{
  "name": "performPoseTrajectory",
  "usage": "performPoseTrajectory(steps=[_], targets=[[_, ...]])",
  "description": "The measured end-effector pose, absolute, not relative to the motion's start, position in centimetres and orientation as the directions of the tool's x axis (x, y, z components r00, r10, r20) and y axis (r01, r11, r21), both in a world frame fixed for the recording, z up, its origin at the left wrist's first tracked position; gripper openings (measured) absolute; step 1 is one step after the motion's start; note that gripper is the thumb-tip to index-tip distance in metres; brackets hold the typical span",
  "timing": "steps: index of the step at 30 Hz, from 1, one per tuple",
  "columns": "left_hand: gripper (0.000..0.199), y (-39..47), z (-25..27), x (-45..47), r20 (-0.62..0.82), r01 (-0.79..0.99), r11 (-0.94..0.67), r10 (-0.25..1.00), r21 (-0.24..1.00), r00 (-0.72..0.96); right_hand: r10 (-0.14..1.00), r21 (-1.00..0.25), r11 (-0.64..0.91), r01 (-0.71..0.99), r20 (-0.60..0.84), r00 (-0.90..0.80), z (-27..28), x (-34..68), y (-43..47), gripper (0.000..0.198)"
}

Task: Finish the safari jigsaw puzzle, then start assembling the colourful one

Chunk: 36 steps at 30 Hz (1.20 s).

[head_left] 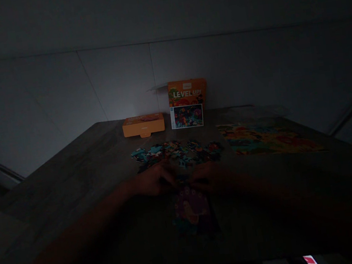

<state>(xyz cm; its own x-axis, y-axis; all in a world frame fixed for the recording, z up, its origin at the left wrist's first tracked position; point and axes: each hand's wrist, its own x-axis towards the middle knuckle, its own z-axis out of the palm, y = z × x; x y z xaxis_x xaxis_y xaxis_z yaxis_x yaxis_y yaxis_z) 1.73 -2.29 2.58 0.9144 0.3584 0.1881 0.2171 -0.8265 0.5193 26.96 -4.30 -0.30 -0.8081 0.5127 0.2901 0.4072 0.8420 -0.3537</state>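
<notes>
A partly joined jigsaw puzzle (192,210) lies close to me on the table, with a pale bird on a purple patch. My left hand (154,179) rests at its upper left edge, fingers bent and drawn together around something too dark to make out. Across from it, my right hand (213,177) is at the upper right edge with its fingers curled in. A dark bluish bit of puzzle shows between the fingertips. Just beyond both hands lies a spread of loose jigsaw pieces (173,149), teal, red and dark. Deep shadow hides most finger detail.
Behind the pieces are a low orange box (143,125) and an upright orange "LEVEL UP!" box (187,91), with a picture card (187,117) leaning before it. A colourful flat puzzle sheet (271,137) lies at right on the grey table (78,163). A pale wall stands behind.
</notes>
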Motion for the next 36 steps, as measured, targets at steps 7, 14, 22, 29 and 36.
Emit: performPoseTrajectory(steps=[7,14,22,29,36], targets=[[0.018,-2.21,2.57,1.49,0.145,0.249,-0.815,0.373,0.524,0.916,0.503,-0.331,0.849,0.412,0.269,-0.821,0.02,26.90,-4.47,0.020],[0.019,-2.19,2.56,1.49,0.146,0.257,-0.802,0.390,0.539,0.909,0.494,-0.332,0.854,0.401,0.275,-0.825,0.01,26.96,-4.45,0.022],[0.016,-2.02,2.50,1.49,0.143,0.257,-0.830,0.369,0.496,0.918,0.474,-0.301,0.867,0.397,0.252,-0.844,0.22,26.96,-4.53,0.025],[0.018,-1.94,2.44,1.33,0.253,0.301,-0.844,0.440,0.443,0.862,0.540,-0.330,0.830,0.450,0.274,-0.796,-0.32,27.17,-4.61,0.025],[0.020,-1.92,2.36,1.32,0.262,0.290,-0.858,0.422,0.424,0.868,0.622,-0.340,0.783,0.521,0.438,-0.649,-0.58,27.29,-5.01,0.028]])
